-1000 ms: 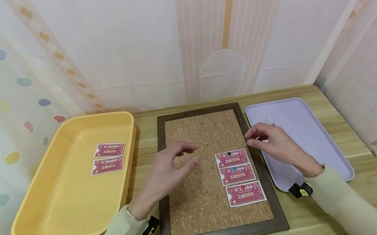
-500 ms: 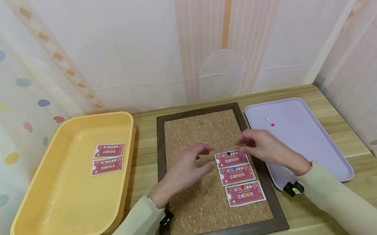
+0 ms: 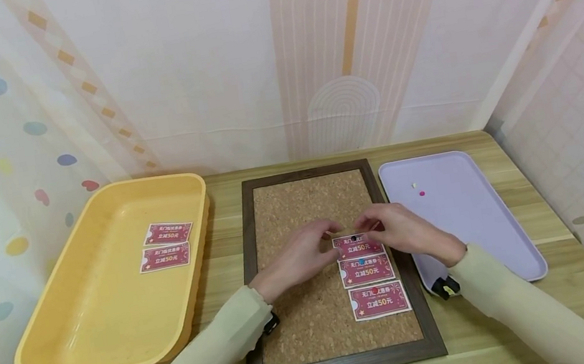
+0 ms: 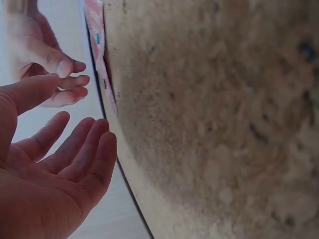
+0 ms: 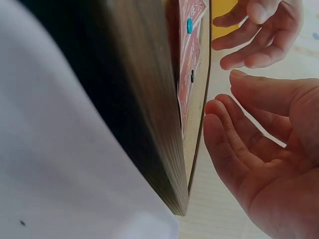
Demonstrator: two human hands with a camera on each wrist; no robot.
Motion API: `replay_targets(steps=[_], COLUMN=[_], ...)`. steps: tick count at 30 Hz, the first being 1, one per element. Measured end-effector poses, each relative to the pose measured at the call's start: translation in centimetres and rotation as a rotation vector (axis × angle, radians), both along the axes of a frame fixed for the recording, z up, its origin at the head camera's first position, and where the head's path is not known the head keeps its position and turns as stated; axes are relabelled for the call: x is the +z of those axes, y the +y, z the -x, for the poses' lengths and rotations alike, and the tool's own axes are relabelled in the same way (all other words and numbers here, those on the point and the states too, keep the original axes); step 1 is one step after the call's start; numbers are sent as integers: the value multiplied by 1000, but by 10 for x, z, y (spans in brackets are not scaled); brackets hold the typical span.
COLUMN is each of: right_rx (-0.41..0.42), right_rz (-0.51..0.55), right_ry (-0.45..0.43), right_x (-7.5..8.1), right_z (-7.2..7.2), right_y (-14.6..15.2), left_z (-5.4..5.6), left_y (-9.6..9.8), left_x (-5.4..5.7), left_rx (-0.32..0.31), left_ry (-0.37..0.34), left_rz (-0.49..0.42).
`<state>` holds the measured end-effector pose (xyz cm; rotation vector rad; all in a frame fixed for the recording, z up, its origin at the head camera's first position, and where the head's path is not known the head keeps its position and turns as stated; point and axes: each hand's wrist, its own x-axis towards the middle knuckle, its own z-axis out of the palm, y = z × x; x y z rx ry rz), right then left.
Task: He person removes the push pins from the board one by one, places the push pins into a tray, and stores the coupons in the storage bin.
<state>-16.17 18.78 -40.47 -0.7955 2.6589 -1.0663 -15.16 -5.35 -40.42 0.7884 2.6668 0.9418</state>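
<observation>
Three red coupons run in a column down the right part of the framed cork board. The top coupon has a black pin, the middle coupon a blue pin, and the bottom coupon a red pin. My left hand hovers at the left end of the top coupon, fingers loosely bent with nothing between them. Opposite it, my right hand overlaps that coupon's upper right corner in the head view. Its fingers are loosely bent too, and the palm is bare in the right wrist view.
Left of the board stands a deep yellow bin with two more coupons in it. To the right lies a lilac tray, a pink pin and a pale pin on it. A patterned curtain hangs behind.
Both hands have moved towards each other over the board and now flank the top coupon. My right hand has come off the tray side, uncovering the pink pin. Coupons and pins stay put.
</observation>
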Motion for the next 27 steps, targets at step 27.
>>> replay_targets(steps=[27], right_rx=[76], right_rz=[-167], right_ry=[-72], right_x=[-2], right_z=[18], right_y=[-12], left_z=[15], left_y=[8], left_x=[-14], left_rx=[-11], left_ry=[7], left_rz=[150])
